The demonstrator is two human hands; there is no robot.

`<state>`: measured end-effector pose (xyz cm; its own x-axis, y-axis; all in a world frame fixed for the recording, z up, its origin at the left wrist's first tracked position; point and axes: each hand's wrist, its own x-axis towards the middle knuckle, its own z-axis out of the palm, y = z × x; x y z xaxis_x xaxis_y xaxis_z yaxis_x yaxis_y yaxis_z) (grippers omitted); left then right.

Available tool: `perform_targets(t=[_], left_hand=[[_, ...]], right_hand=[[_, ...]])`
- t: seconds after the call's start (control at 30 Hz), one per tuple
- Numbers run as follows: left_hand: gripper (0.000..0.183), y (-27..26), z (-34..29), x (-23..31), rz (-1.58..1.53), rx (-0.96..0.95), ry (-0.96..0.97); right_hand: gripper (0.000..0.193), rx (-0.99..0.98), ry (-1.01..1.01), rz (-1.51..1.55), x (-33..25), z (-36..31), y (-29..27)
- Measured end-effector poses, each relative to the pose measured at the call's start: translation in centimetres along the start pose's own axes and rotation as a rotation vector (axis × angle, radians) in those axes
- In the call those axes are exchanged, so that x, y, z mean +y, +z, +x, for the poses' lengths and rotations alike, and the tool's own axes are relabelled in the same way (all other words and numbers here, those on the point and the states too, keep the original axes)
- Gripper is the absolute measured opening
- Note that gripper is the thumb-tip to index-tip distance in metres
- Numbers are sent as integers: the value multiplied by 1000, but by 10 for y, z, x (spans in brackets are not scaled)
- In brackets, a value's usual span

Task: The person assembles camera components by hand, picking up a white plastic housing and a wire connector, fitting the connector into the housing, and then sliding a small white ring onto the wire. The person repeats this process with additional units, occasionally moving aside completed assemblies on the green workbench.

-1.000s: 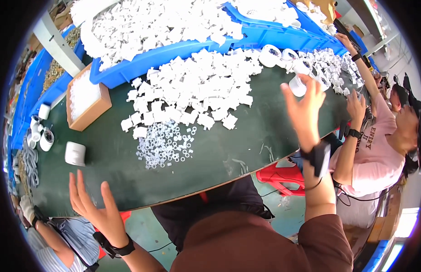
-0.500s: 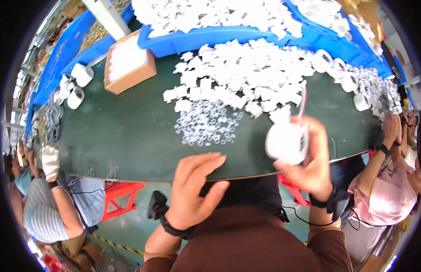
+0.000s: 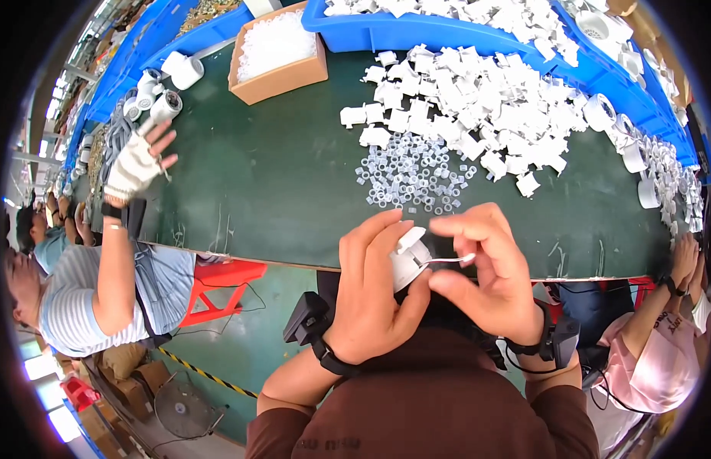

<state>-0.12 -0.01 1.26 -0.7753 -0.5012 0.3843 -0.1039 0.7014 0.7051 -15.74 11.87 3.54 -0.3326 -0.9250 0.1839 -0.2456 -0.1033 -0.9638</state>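
Note:
My left hand (image 3: 375,294) is closed around a white plastic housing (image 3: 407,268) at the table's near edge. The fingers cover much of the part, and a thin white wire (image 3: 446,260) sticks out of it to the right. Beside it, my right hand (image 3: 489,271) has its thumb and forefinger apart, with the wire's free end by its curled middle finger. Beyond both hands lies a pile of small clear rings (image 3: 409,172). A heap of white plastic pieces (image 3: 478,107) spreads behind the rings.
A cardboard box (image 3: 283,80) of translucent pieces stands at the far left. Blue bins (image 3: 440,34) line the back. White cylindrical parts (image 3: 166,107) lie at left, others (image 3: 599,113) at right. A co-worker's gloved hand (image 3: 133,168) reaches over the table at left; another person sits at right.
The white housing has passed from my right hand to my left, which was open before. My hands have come together. The view has shifted, and the left co-worker's gloved hand has risen over the table.

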Motion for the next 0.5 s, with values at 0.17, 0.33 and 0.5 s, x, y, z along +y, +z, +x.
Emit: perform_targets(t=[0.17,0.33,0.5], left_hand=[[41,3,5,3,-63,42,5],[21,-1,12,3,-45,65,-36],[17,1,11,7,-179,49,-142]], right_hand=[[18,62,-13,265,-7,7,12],[13,175,85,315,-3,1,19],[16,289,-52,146,20,4,35]])
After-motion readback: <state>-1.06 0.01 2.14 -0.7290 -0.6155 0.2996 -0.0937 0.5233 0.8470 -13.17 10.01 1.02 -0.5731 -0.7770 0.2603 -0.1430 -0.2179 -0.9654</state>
